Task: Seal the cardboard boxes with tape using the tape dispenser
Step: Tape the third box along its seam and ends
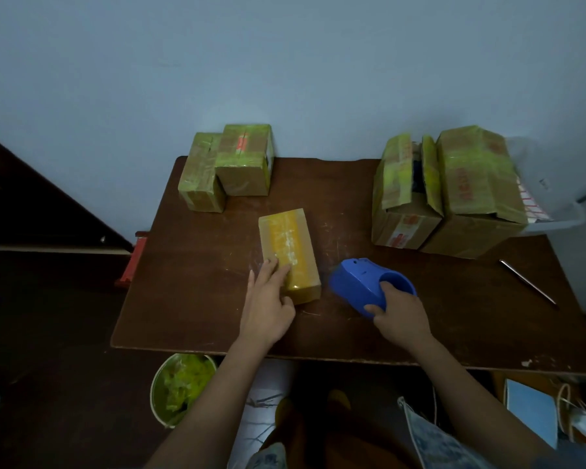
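My left hand [268, 299] presses flat-fingered on the box [289, 253]; right grip clamps the dispenser [366, 286] just beside (box's length runs away from me).

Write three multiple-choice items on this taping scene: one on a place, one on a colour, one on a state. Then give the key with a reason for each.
1. Where is the pen?
A. On the table's right side, near the open boxes
B. In the bucket under the table
C. On top of the small box

2. What colour is the tape dispenser?
A. Red
B. Blue
C. White

3. What is the left hand doing?
A. Hanging beside the table
B. Holding the pen
C. Pressing its fingers on the small box

Key: 1 A, the pen lies on the table in front of the open boxes. 2 B, the dispenser in the right hand is plainly blue. 3 C, the straight fingers lie on the taped top at the box's near end.
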### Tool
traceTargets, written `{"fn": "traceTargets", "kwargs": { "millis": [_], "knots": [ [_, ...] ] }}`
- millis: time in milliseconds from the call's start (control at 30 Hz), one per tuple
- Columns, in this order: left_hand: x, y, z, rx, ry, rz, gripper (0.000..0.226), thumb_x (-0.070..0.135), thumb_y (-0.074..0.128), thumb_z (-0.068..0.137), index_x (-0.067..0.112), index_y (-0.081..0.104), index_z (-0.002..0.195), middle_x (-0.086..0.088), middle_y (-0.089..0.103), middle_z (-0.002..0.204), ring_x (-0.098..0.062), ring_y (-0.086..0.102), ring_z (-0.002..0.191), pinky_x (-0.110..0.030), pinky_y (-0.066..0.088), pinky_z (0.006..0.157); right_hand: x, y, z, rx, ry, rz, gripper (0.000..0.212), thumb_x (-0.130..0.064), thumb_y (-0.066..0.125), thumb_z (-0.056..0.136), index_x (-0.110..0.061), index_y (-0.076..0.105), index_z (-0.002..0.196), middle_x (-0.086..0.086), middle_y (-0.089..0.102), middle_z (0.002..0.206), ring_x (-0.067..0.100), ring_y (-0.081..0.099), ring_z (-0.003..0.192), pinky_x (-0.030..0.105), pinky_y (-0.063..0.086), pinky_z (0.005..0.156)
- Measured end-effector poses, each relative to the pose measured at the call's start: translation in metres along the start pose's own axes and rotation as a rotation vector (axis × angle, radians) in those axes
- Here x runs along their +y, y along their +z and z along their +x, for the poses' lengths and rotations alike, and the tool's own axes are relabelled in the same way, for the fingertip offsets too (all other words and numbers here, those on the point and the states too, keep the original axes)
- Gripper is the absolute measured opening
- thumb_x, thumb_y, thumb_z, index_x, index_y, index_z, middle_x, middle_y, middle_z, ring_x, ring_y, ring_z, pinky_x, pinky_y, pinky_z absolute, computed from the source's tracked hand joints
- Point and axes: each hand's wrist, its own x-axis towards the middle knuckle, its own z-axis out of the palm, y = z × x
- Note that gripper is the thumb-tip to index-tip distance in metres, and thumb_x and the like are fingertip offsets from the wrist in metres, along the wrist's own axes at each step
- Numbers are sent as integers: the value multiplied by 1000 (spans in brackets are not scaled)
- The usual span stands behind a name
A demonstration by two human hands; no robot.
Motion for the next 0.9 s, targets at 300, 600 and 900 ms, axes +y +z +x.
{"fn": "traceTargets", "kwargs": {
  "millis": [300, 600, 900],
  "knots": [
    [49, -16, 17, -177, -66, -454, 67, -15, 42, 88, 19, 41, 146, 2, 42, 149, -10, 35, 139, -18, 29, 107, -4, -57, -19, -58, -116, 8, 31, -31, 63, 94, -22, 50, 121, -2, 59, 117, 12, 55, 98, 30, 47, 91],
    [65, -27, 23, -321, -148, -624, 53, -17, 39, 87, 23, 68, 108, 12, 66, 110, -4, 58, 114, -19, 45, 93, -11, -77, -18, -237, -250, 99, 30, -26, 63, 95, -25, 51, 123, -3, 55, 118, 12, 57, 98, 29, 42, 84],
    [42, -35, 19, -265, -171, -686, 27, 0, 57, 93, 22, 70, 103, 7, 73, 91, -3, 68, 85, -23, 51, 87, -23, -86, -8, -406, -322, 121, 21, -25, 64, 95, -21, 60, 114, -2, 60, 109, 16, 60, 96, 37, 47, 88]
  ]
}}
